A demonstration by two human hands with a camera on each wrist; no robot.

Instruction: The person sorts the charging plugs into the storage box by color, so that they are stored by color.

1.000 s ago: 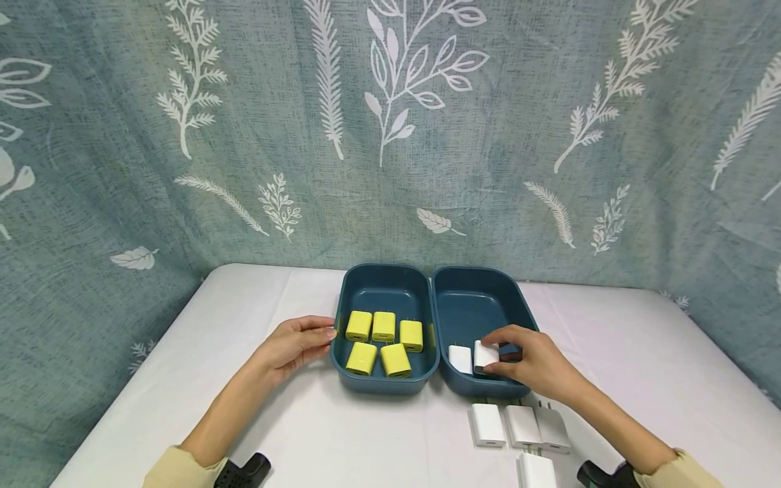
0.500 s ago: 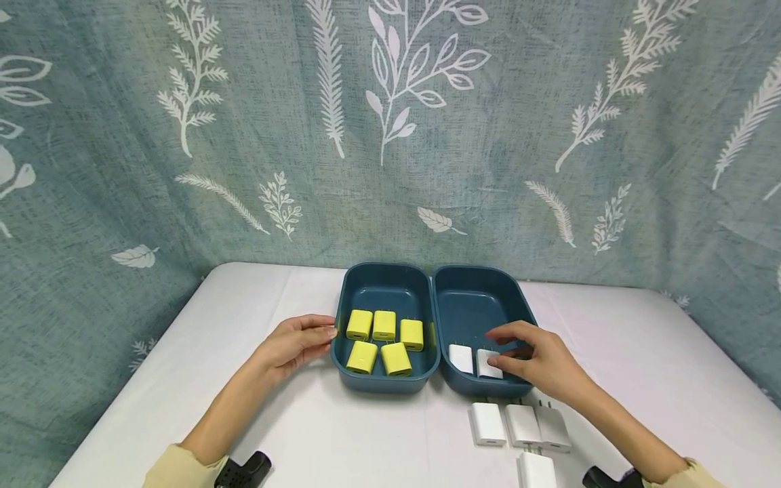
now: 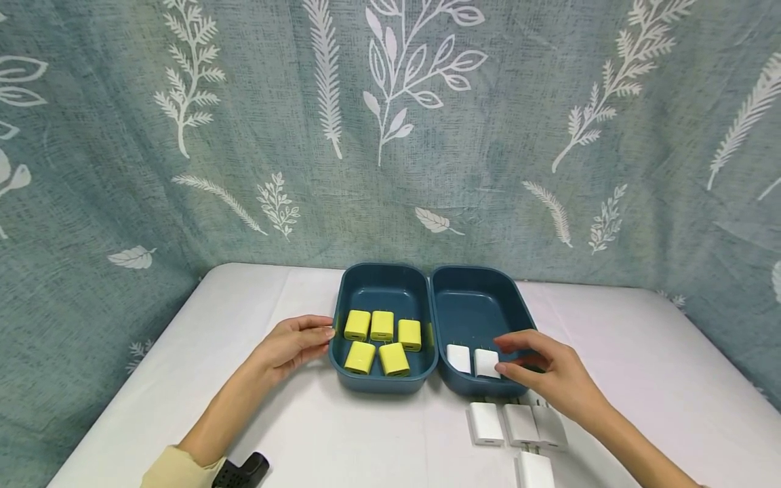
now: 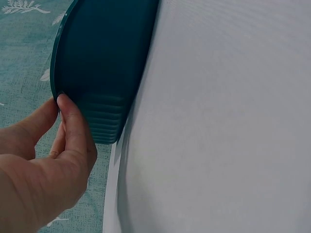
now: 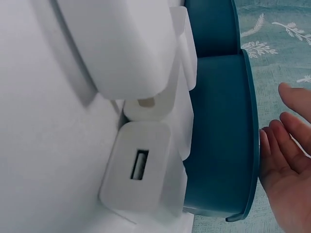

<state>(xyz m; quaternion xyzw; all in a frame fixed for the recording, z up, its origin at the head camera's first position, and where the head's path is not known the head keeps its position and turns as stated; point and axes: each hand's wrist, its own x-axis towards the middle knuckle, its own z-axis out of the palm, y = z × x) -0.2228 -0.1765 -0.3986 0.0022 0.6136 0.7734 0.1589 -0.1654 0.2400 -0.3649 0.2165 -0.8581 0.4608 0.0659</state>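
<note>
Beyond both hands hangs a leafy cloth [image 3: 293, 122]. The white table [image 3: 256, 291] stretches outward from each hand to its slanting side edges. Between the hands two blue boxes sit side by side: the left box [image 3: 384, 384] has its outer rim against the left hand's [image 3: 295, 344] fingertips, which look relaxed, touching rather than gripping. The right hand [image 3: 552, 369] reaches over the right box's [image 3: 470, 315] near right rim, released, thumb and fingers apart; the bare box floor lies ahead of its fingertips. Just left of its thumb lies one white charger [image 3: 486, 364], another further left. Four more chargers [image 3: 487, 423] crowd the table nearer the person, left of the right forearm. Five yellow chargers [image 3: 360, 358] lie right of the left hand.
</note>
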